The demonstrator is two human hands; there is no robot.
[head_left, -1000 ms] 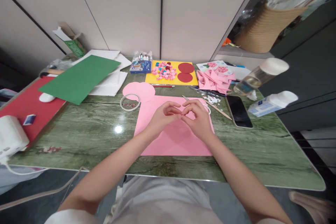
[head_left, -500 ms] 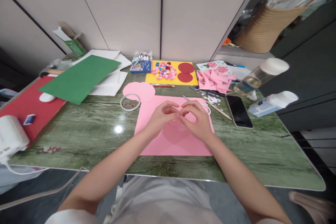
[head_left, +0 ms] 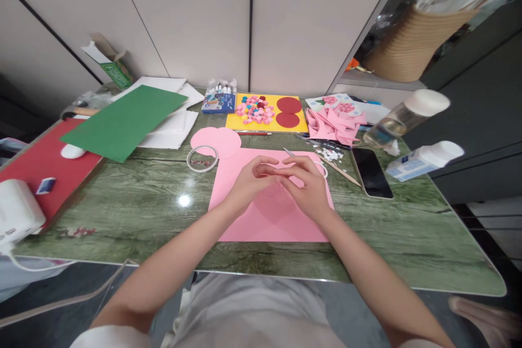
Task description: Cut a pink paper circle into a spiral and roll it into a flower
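Both hands meet fingertip to fingertip just above the middle of the table. The left hand and right hand are curled, thumbs and forefingers pinched together on a small piece. It looks pinkish but is too small to identify. It is held directly over the pink sheet, which lies flat on the green table.

For fine pinching like this, I judge it best to work low over the sheet with wrists braced and a light grip. That way the piece neither creases nor drops out of reach.

A tape roll and pink circles sit just beyond the left hand, and a wooden stick and phone lie beside the right. Farther back are a yellow sheet, pink scraps and a green sheet.
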